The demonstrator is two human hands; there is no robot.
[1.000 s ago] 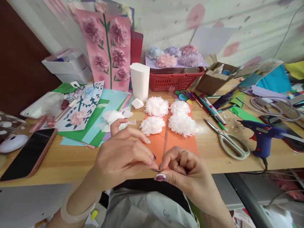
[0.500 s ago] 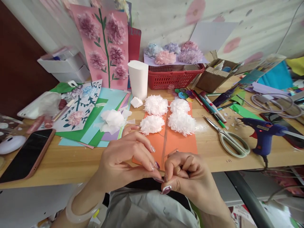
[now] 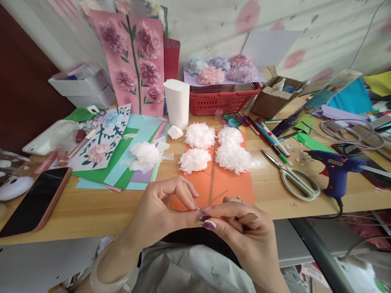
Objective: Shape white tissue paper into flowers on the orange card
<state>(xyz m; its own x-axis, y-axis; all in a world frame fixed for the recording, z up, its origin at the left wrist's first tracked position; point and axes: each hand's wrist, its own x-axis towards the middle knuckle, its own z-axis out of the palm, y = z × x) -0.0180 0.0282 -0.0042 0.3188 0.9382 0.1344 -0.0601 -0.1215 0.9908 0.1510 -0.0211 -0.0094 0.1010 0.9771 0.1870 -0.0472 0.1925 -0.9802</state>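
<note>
Both hands work low in the centre of the frame, at the near edge of the tabletop (image 3: 104, 205). Your left hand (image 3: 169, 207) comes in from the lower left, your right hand (image 3: 249, 230) from the lower right; their fingertips meet just left of the right hand's thumbnail.

Key relation: the orange sheet (image 3: 233, 187) lies directly beyond the grip, up the frame, its lower edge partly hidden by your fingers. A dark line (image 3: 211, 183) runs lengthwise up its middle, pointing nearly at the meeting fingertips. Four white flowers (image 3: 233, 158) sit on the sheet's far part, two on each side of that line; the bare orange strip lies between them and you. Neither hand is clearly nearer the sheet: left hand by its left corner, right hand by its right one.

Pose: left wrist bent in, thumb and forefinger stretched towards the right hand, the other fingers curved above. Right hand has thumb and forefinger pointing left, the rest curled under.

Grip: narrow at both sets of fingertips. Whether either pinch closes on anything, you cannot tell here; anything between them is too small or covered.

White tissue (image 3: 145, 156) lies left of the sheet, scissors (image 3: 284, 167) right, well apart from your fingers.
</note>
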